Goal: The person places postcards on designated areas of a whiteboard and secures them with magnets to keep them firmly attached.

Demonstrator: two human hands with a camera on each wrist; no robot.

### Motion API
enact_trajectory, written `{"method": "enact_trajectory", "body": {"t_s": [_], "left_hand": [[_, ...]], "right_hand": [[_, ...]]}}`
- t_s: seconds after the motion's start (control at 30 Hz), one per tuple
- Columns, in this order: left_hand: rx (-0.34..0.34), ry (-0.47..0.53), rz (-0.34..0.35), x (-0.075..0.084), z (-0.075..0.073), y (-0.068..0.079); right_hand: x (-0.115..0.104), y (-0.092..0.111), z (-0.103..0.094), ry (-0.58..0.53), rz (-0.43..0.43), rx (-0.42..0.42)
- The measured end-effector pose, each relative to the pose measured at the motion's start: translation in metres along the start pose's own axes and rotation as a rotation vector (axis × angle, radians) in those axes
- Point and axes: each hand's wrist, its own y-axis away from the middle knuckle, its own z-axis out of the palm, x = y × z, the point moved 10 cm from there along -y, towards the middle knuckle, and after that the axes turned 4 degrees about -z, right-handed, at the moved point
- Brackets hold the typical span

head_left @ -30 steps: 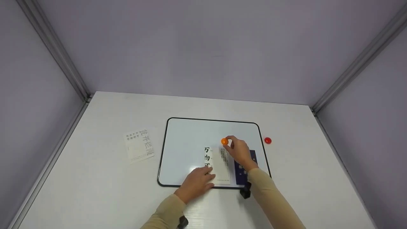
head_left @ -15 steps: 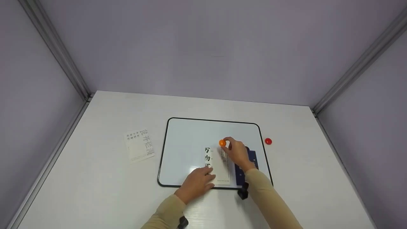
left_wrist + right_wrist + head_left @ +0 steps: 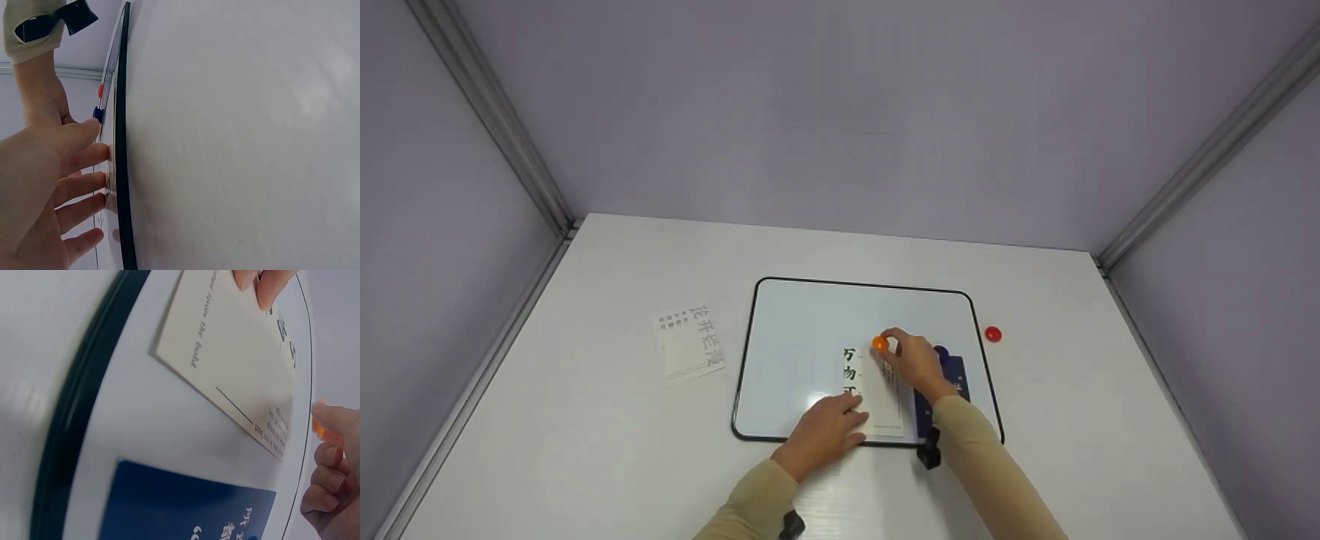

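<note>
My left hand [image 3: 825,429] rests with extended fingers on the lower left part of a cream card [image 3: 877,405] with black writing. This card lies on a black-rimmed whiteboard [image 3: 802,322]. My right hand [image 3: 916,365] pinches an orange round magnet [image 3: 880,344] at the card's upper edge; whether it touches the card cannot be told. To the right lies a dark blue card [image 3: 956,373], partly hidden by the right wrist, with a blue round magnet [image 3: 941,354] at its top. In the right wrist view, "Fortune favors the bold" shows on the cream card [image 3: 225,371].
A red round magnet [image 3: 993,334] sits on the white table [image 3: 1072,360] just right of the board. Left of the board lies another white card [image 3: 690,343] with grey writing. Purple-grey walls [image 3: 840,112] stand behind and at both sides.
The right hand has moved slightly left and toward the person, bringing the orange magnet to the cream card's top. The blue magnet has come into sight behind it. The left hand stays put.
</note>
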Motion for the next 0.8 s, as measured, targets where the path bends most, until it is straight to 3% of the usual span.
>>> {"method": "enact_trajectory", "body": {"t_s": [0.2,0.37,0.8], "left_hand": [[0.0,-0.001,0.006,0.0,0.001,0.0],[0.05,-0.04,0.038,0.002,-0.002,0.0],[0.052,-0.016,0.026,0.001,-0.002,0.0]], "right_hand": [[-0.004,-0.001,0.001,-0.016,-0.014,0.004],[-0.005,-0.001,0.003,-0.019,-0.013,-0.005],[-0.005,-0.003,0.011,-0.013,0.018,-0.037]]}}
